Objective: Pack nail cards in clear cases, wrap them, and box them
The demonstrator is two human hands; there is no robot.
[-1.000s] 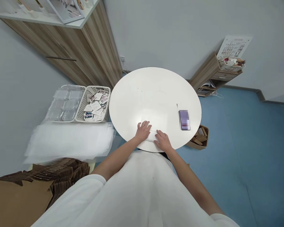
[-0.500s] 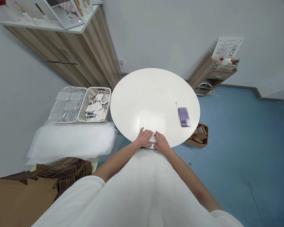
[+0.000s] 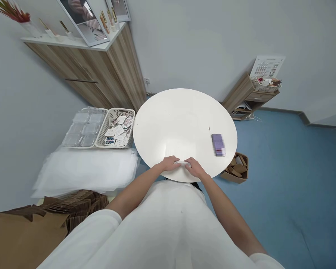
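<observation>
Both my hands rest at the near edge of a round white table (image 3: 184,112). My left hand (image 3: 170,163) and my right hand (image 3: 194,167) press side by side on a small white flat piece (image 3: 182,163), fingers curled over it. Most of that piece is hidden under my fingers, so I cannot tell what it is. A purple phone (image 3: 218,144) lies on the table to the right of my right hand, apart from it.
Left of the table stand a clear plastic tray (image 3: 82,127) and a white basket of small cards (image 3: 118,129). A stack of white sheets (image 3: 86,170) and folded brown cardboard (image 3: 61,207) lie nearer. A cardboard box (image 3: 236,166) sits on the blue floor at right.
My hands have drawn together over the white piece at the table's near edge, fingers curling from flat to closed. The view has shifted slightly.
</observation>
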